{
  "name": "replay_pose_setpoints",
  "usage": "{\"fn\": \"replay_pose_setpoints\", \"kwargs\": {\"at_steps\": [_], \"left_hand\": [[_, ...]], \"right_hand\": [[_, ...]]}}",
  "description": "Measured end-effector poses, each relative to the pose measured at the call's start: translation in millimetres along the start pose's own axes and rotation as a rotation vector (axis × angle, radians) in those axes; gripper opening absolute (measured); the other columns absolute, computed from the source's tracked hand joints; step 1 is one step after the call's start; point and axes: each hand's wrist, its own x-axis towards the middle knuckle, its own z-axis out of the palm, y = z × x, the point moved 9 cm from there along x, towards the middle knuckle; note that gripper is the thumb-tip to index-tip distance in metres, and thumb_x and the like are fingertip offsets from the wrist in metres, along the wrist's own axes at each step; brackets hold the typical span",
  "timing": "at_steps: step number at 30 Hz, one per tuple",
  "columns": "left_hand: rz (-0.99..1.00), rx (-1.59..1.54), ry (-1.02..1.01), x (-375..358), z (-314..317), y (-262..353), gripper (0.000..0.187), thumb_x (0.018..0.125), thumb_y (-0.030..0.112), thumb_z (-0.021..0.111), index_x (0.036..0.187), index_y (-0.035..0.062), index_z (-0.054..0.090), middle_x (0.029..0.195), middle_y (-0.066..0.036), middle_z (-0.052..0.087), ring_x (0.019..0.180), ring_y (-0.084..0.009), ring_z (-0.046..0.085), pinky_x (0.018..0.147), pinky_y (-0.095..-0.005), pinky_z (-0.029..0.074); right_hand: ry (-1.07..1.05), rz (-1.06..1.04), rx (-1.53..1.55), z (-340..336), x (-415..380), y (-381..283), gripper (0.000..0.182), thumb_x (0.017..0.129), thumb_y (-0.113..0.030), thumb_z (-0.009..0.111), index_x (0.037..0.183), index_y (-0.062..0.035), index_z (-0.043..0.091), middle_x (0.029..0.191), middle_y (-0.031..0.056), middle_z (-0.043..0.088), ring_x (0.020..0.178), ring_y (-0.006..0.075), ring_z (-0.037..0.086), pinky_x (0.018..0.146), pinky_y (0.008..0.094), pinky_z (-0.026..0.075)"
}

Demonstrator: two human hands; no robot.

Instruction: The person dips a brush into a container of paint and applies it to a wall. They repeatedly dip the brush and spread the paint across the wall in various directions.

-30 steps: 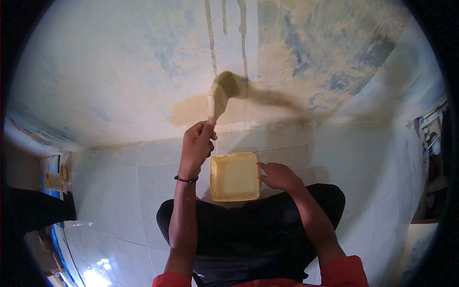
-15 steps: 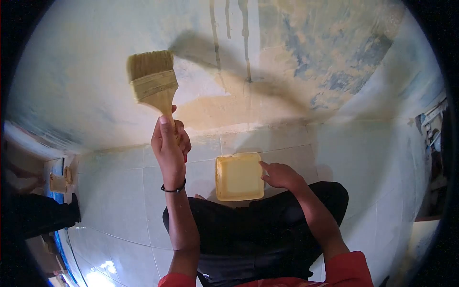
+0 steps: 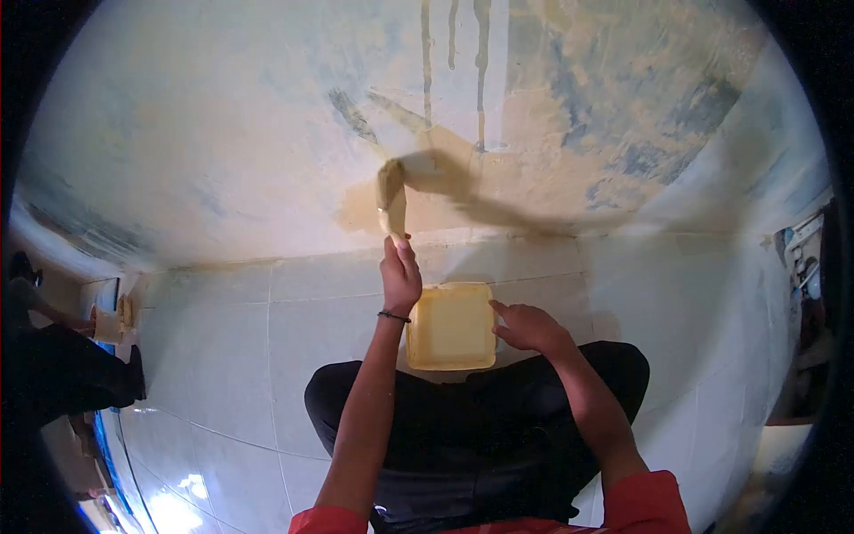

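Note:
My left hand (image 3: 402, 276) is closed round the handle of a wide, flat paintbrush (image 3: 391, 191). The brush points up, seen nearly edge-on, with its bristles against or very close to the lower part of the wall (image 3: 267, 160). Between my legs on the floor is a square, shallow paint tub (image 3: 452, 364) of pale yellow paint. At its right rim, my right hand (image 3: 534, 327) holds the edge with the fingers; part of the grip is hidden.
Dark drips and blotchy grey patches mark the wall. At far left, another person's dark-clothed leg (image 3: 80, 369) and a hand near a small container (image 3: 108, 326) show. A thin cable (image 3: 240, 442) crosses the tiled floor (image 3: 205, 347). Assorted items (image 3: 808, 276) stand at the right edge.
My left hand has brought the paintbrush down and to the right, turning it edge-on. My right hand stays at the tub. The other person's arm has come into view at left.

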Motion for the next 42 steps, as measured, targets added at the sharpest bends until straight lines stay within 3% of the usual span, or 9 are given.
{"fn": "replay_pose_setpoints", "kwargs": {"at_steps": [1, 4, 14, 20, 24, 26, 33, 39, 42], "left_hand": [[0.001, -0.001, 0.001, -4.4, 0.4, -5.6, 0.04, 0.099, 0.038, 0.031, 0.102, 0.0009, 0.045, 0.056, 0.002, 0.039, 0.046, -0.006, 0.036, 0.042, -0.024, 0.031], [-0.012, 0.193, -0.035, -11.7, 5.5, -14.6, 0.027, 0.098, 0.027, 0.035, 0.098, 0.001, 0.043, 0.06, -0.02, 0.052, 0.054, -0.0407, 0.053, 0.047, -0.0453, 0.037], [-0.077, 0.389, -0.093, -15.4, 3.0, -25.8, 0.027, 0.095, 0.026, 0.041, 0.106, 0.0016, 0.044, 0.065, -0.022, 0.056, 0.061, -0.0428, 0.057, 0.051, -0.0469, 0.043], [0.238, 0.306, -0.168, 4.7, 18.8, 62.3, 0.028, 0.092, 0.027, 0.05, 0.106, 0.002, 0.051, 0.067, -0.018, 0.059, 0.057, -0.0352, 0.059, 0.05, -0.0409, 0.046], [0.234, 0.314, -0.19, 11.8, 17.0, 76.3, 0.028, 0.092, 0.027, 0.051, 0.104, 0.0026, 0.052, 0.067, -0.017, 0.059, 0.057, -0.0341, 0.059, 0.049, -0.0401, 0.045], [0.249, 0.412, -0.126, 17.5, 9.5, 77.8, 0.027, 0.091, 0.028, 0.053, 0.103, 0.0041, 0.054, 0.067, -0.015, 0.059, 0.056, -0.0321, 0.059, 0.048, -0.0391, 0.046], [0.36, 0.644, 0.055, 21.3, -16.7, 97.2, 0.025, 0.089, 0.028, 0.055, 0.101, 0.0062, 0.056, 0.071, -0.012, 0.061, 0.056, -0.0305, 0.06, 0.047, -0.0382, 0.047], [0.31, 0.646, 0.213, 27.3, -49.7, 106.0, 0.029, 0.091, 0.025, 0.052, 0.107, 0.0003, 0.056, 0.072, -0.017, 0.061, 0.058, -0.0328, 0.06, 0.048, -0.0384, 0.045], [0.046, 0.488, 0.286, 31.8, -74.0, 102.3, 0.03, 0.095, 0.026, 0.045, 0.103, -0.0014, 0.054, 0.065, -0.019, 0.056, 0.053, -0.0334, 0.054, 0.048, -0.0384, 0.039]], "right_hand": [[0.001, -0.007, -0.001, 0.6, -0.1, 0.1, 0.056, 0.088, -0.032, 0.05, 0.135, -0.0066, 0.034, 0.109, 0.0239, 0.058, 0.102, 0.0379, 0.056, 0.089, 0.0452, 0.044], [0.018, -0.027, 0.003, 0.3, -1.0, 2.5, 0.056, 0.088, -0.031, 0.051, 0.135, -0.0064, 0.035, 0.109, 0.024, 0.058, 0.102, 0.038, 0.056, 0.089, 0.0453, 0.043], [0.07, -0.087, 0.004, -3.9, -3.9, -3.4, 0.055, 0.085, -0.028, 0.051, 0.132, -0.0015, 0.036, 0.1, 0.0243, 0.06, 0.094, 0.0381, 0.059, 0.082, 0.0462, 0.047], [0.018, -0.024, 0.028, -0.1, 0.0, 1.7, 0.057, 0.087, -0.031, 0.051, 0.135, -0.0046, 0.035, 0.104, 0.0239, 0.06, 0.099, 0.0383, 0.057, 0.087, 0.0451, 0.044], [-0.001, -0.004, 0.031, 3.2, 1.4, 2.6, 0.057, 0.087, -0.031, 0.05, 0.135, -0.0052, 0.034, 0.106, 0.024, 0.059, 0.1, 0.0378, 0.056, 0.088, 0.0445, 0.044], [0.097, -0.095, -0.001, 3.5, 5.0, 1.5, 0.054, 0.086, -0.027, 0.05, 0.132, -0.0016, 0.036, 0.098, 0.0241, 0.061, 0.092, 0.038, 0.06, 0.082, 0.0469, 0.047], [0.039, -0.062, -0.007, -2.4, -0.4, -1.7, 0.056, 0.086, -0.028, 0.049, 0.134, -0.0022, 0.034, 0.102, 0.0246, 0.06, 0.095, 0.0384, 0.059, 0.084, 0.0459, 0.047], [0.028, -0.018, 0.028, 2.6, 1.5, 4.3, 0.056, 0.088, -0.032, 0.05, 0.135, -0.0073, 0.034, 0.107, 0.0236, 0.058, 0.1, 0.0381, 0.056, 0.088, 0.0451, 0.044], [0.064, -0.059, 0.003, 1.4, 1.0, 2.0, 0.058, 0.085, -0.03, 0.05, 0.135, -0.0032, 0.034, 0.103, 0.0248, 0.06, 0.095, 0.0382, 0.059, 0.084, 0.0457, 0.047]]}}
